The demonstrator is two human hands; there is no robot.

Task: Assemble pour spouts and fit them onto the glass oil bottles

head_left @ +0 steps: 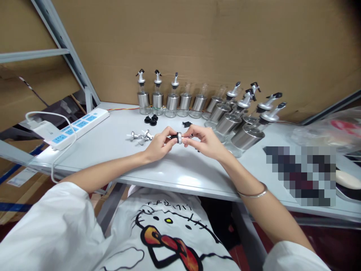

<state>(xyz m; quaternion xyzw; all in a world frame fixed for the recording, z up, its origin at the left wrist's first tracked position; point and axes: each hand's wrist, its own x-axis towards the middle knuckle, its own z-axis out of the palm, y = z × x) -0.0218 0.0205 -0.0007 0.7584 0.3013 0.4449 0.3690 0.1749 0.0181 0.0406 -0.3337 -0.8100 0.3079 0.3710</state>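
Observation:
Over the middle of the table, both hands hold one bottle pourer point(179, 137) lying sideways, with a silver collar and a black ribbed stopper. My left hand point(158, 146) is closed around the black stopper end. At the other end, my right hand point(208, 142) pinches the spout, mostly hidden by the fingers. Several loose silver pourer spouts point(141, 137) lie just left of my left hand. Behind them sit black rubber stoppers point(151, 119) in a small group. A small black piece point(187, 124) lies beyond my right hand.
Glass bottles with steel sleeves point(185, 102) line the back; some carry pourers point(158, 77), some have bare necks. More bottles with pourers point(248, 135) crowd close to my right forearm. A white power strip point(81, 126) with a cable lies left. A plastic bag point(324, 126) lies right.

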